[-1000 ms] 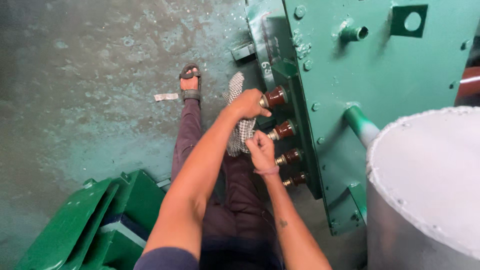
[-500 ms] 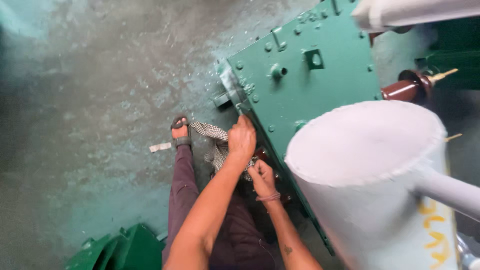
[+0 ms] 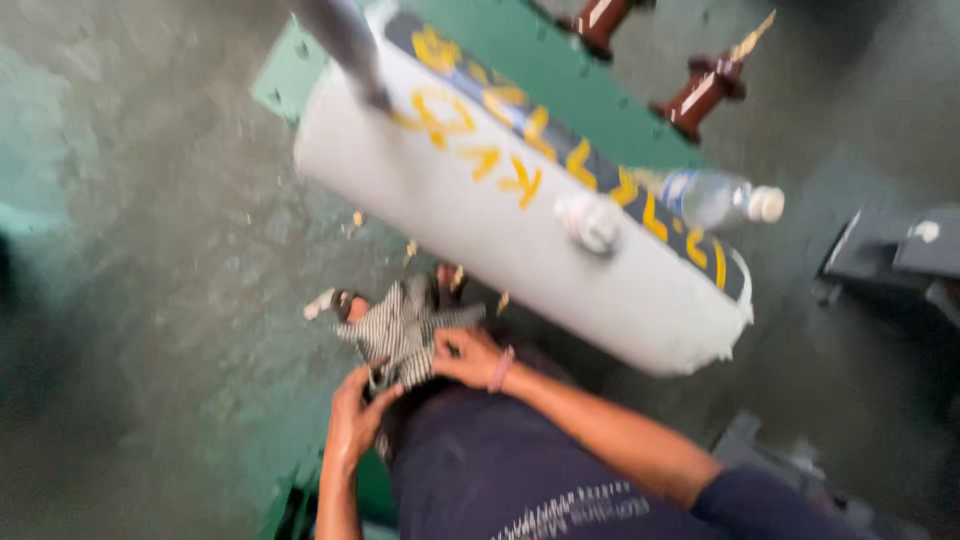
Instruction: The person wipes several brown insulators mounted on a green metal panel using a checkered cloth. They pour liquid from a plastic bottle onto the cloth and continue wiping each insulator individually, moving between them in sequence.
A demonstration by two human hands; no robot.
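Checked cloth (image 3: 402,328), black-and-white, crumpled, held low in front of the person's lap between both hands. Picture is motion-blurred; fine detail is lost.

Left hand (image 3: 358,412): fingers curled up around the near lower edge of the cloth, grasping it. Forearm runs down out of view below.

Right hand (image 3: 468,356): fingers pinched onto the cloth's right side, just across from the left hand; a pale pink band sits at the wrist. Its arm reaches back to a dark blue sleeve.

Sandalled foot (image 3: 340,303): just beyond the cloth's far left corner, on the floor.

Grey cylindrical tank (image 3: 520,250): lying slantwise directly beyond the right hand, near but not touching it, with yellow painted marks on a dark band along its top side.

Clear plastic bottle (image 3: 715,198), white cap: past the tank's far side, well apart from both hands.

Brown ribbed insulators (image 3: 700,95): two, farther still, standing on a green metal surface (image 3: 520,50).

Grey-green concrete floor (image 3: 150,250): spread out to the left of the left hand.
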